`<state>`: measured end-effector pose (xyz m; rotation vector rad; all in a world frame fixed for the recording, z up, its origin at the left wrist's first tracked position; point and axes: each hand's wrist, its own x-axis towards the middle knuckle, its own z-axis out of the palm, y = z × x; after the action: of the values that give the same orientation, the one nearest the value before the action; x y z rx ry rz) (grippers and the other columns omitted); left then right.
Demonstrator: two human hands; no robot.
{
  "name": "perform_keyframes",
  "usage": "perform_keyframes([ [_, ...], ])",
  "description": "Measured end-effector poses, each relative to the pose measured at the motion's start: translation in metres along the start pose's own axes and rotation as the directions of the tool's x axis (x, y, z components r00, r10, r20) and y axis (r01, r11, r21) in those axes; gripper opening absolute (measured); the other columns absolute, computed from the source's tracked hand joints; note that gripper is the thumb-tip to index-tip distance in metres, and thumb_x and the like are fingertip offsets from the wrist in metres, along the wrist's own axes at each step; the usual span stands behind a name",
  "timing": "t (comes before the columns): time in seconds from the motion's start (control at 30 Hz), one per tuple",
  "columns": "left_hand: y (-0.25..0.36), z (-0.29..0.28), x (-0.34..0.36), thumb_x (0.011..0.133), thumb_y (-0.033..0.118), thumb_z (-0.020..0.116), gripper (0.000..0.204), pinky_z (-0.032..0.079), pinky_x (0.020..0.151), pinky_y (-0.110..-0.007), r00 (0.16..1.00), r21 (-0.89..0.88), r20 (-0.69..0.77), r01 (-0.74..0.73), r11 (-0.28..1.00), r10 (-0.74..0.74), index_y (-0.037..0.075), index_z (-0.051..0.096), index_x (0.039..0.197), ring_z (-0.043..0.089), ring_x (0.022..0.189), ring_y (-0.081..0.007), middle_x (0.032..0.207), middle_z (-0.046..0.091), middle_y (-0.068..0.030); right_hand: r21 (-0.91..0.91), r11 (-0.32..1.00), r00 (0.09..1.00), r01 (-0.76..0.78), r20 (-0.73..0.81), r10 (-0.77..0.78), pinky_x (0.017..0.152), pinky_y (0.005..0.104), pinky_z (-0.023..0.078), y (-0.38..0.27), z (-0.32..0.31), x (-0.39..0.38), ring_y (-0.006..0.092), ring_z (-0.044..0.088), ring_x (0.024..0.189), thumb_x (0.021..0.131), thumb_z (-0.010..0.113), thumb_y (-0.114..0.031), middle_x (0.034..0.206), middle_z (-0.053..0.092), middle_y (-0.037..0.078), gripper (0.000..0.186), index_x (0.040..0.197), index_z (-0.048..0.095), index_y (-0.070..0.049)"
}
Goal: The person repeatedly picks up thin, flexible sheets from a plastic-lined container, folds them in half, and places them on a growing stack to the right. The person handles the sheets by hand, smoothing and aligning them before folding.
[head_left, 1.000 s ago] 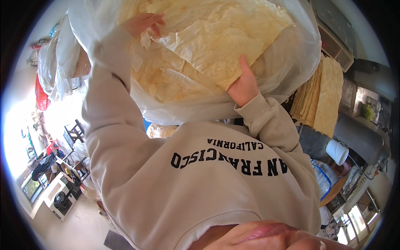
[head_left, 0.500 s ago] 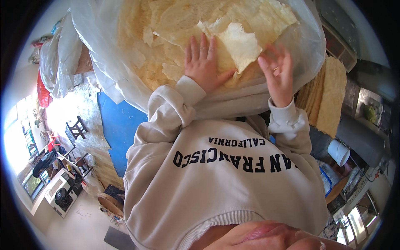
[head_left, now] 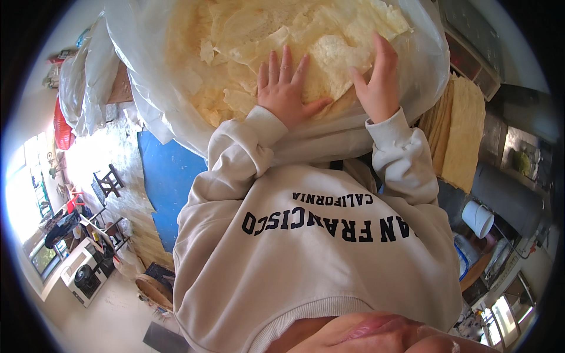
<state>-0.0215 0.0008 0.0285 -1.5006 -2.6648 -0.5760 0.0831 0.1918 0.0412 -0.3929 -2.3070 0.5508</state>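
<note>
Sheets [head_left: 338,56] lay in a bag [head_left: 150,88] at the frame's upper centre, the left hand [head_left: 283,91] on them, the right hand [head_left: 379,82] at their right. A stack [head_left: 465,135] stood right of the bag, above a bucket [head_left: 478,219] in the frame; a fan [head_left: 87,279] stood lower left.

Thin pale-yellow sheets [head_left: 335,56], ragged-edged, layered, overlapping

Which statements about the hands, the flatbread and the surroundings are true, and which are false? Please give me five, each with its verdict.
1. The left hand has its fingers spread over the flatbread sheets. True.
2. The right hand is clenched in a fist. False: the right hand's thumb stands apart from its fingers.
3. Translucent plastic surrounds the flatbread sheets. True.
4. The white bucket is on the person's right. True.
5. The sweatshirt is bright red. False: the sweatshirt is pale beige.
</note>
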Motion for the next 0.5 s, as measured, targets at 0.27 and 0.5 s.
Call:
perform_keyframes([
  [0.27,-0.030,0.023,0.016,0.089,0.052,0.059,0.081,0.018,0.119,-0.052,0.979,0.084,-0.032,0.204,0.975,-0.202,-0.002,0.039,0.145,0.030,0.144,-0.0378,0.155,0.031,-0.0250,-0.120,0.903,0.821,0.413,0.479,-0.311,0.111,0.0465,0.036,0.027,0.015,0.003,0.0285,0.043,0.138,0.098,0.055,-0.023,0.148,0.049,0.003,0.043,0.140,0.053,-0.016],
  [0.5,-0.002,-0.004,-0.013,0.093,0.012,0.060,0.054,0.038,0.109,-0.042,0.858,-0.985,-0.086,0.001,0.170,-0.506,-0.004,0.039,0.140,0.050,0.129,-0.0288,0.142,0.047,-0.0191,0.036,0.942,0.766,0.334,0.571,-0.294,0.116,0.0479,0.028,0.043,0.017,0.004,0.0313,0.036,0.143,0.092,0.063,-0.045,0.155,0.040,0.005,0.067,0.149,0.042,-0.017],
])
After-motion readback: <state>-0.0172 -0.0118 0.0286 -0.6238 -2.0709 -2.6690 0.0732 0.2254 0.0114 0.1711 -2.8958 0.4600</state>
